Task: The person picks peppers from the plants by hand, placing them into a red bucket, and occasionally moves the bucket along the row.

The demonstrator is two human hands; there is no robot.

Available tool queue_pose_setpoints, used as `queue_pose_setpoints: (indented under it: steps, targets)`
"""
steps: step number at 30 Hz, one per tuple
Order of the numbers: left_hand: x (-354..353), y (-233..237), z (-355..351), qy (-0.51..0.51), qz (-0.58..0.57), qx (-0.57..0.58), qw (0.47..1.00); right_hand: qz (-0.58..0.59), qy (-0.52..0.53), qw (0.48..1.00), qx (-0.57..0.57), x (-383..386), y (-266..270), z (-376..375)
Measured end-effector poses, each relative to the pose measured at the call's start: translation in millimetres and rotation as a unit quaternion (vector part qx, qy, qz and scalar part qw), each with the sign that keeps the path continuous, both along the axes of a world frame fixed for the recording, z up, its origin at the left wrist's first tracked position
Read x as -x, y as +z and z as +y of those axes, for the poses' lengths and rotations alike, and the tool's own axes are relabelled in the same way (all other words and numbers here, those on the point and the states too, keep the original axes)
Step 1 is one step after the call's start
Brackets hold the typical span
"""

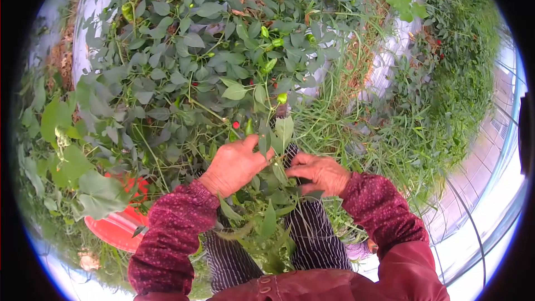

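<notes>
My left hand (239, 161) is closed on a leafy pepper branch (278, 170) in front of my legs; its fingertips are partly behind leaves. Beside it on the right, my right hand (322, 175) has its fingers curled in at the same foliage. What those fingers hold, if anything, is hidden. Just above my left hand hang a green pepper (248, 128) and a small red pepper (236, 125). Farther up the pepper plant (206, 39) are a light green pepper (282, 98) and another green pepper (268, 66).
A red basin (114, 229) stands at the lower left, partly covered by leaves, with red items (134, 185) near its far side. Grass (323, 117) and pale ground sheeting (390, 61) run along the right. Thin curved rods (473, 223) stand at the far right.
</notes>
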State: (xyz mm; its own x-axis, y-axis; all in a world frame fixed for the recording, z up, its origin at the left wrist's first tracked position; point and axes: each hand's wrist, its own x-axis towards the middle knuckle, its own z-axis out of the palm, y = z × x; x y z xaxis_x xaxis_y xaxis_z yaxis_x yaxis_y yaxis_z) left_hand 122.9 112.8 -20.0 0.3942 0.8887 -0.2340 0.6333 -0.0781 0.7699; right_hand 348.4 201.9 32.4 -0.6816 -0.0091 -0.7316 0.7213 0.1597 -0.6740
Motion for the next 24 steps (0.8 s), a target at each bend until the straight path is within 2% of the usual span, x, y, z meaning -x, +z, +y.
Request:
queue_pose_setpoints:
  steps: [3,6,8,12,13,14,16,18,19,20,21,22,23,24]
  targets:
    - [-2.1,-0.7,-0.4,0.007,-0.003,-0.004,1.000,0.076,-0.055,0.996,-0.001,4.6,2.5,-10.3]
    - [1.5,-1.2,-0.4,0.008,0.000,-0.004,1.000,0.037,-0.008,0.998,-0.047,4.7,7.0,-13.0]
    - [1.6,4.7,4.9,-0.030,0.030,-0.003,0.999,0.050,-0.018,0.996,-0.075,-4.5,4.5,-19.8]
    - [1.1,0.7,1.7,-0.034,0.010,-0.004,0.999,0.044,-0.043,0.987,-0.147,-8.6,1.6,-22.9]
    - [2.0,1.0,2.5,-0.031,0.013,-0.004,0.999,-0.098,-0.008,0.981,-0.167,-8.9,0.0,-18.6]
    - [1.7,1.9,3.1,-0.021,-0.004,0.024,0.999,-0.236,0.027,0.954,-0.184,-11.1,-1.5,-15.2]
    - [2.5,3.2,1.0,-0.008,-0.009,0.062,0.998,-0.259,0.046,0.927,-0.266,-41.2,-9.9,-17.0]
    - [-1.0,-0.1,4.1,0.025,-0.033,0.010,0.999,-0.218,-0.204,0.942,-0.156,-100.8,-34.3,-27.7]
    - [-6.1,-2.0,8.3,0.057,-0.020,0.018,0.998,-0.220,-0.379,0.890,-0.130,-92.9,-28.9,-30.2]
    - [-10.4,-4.4,14.2,0.088,-0.005,0.022,0.996,-0.219,-0.541,0.806,-0.099,-78.9,-19.1,-24.4]
    - [-13.4,-0.5,21.3,0.094,0.007,0.029,0.995,-0.162,-0.589,0.788,-0.077,-74.5,-12.9,-10.5]
    - [-14.7,7.3,30.0,0.151,0.038,0.038,0.987,-0.106,-0.635,0.764,-0.055,-67.0,-4.9,4.4]
    - [-11.3,10.6,32.3,0.205,0.068,0.045,0.975,-0.024,-0.710,0.704,-0.005,-55.1,3.8,11.6]
    - [-5.8,9.9,28.4,0.208,0.076,0.050,0.974,0.055,-0.774,0.629,0.045,-43.2,13.5,18.6]
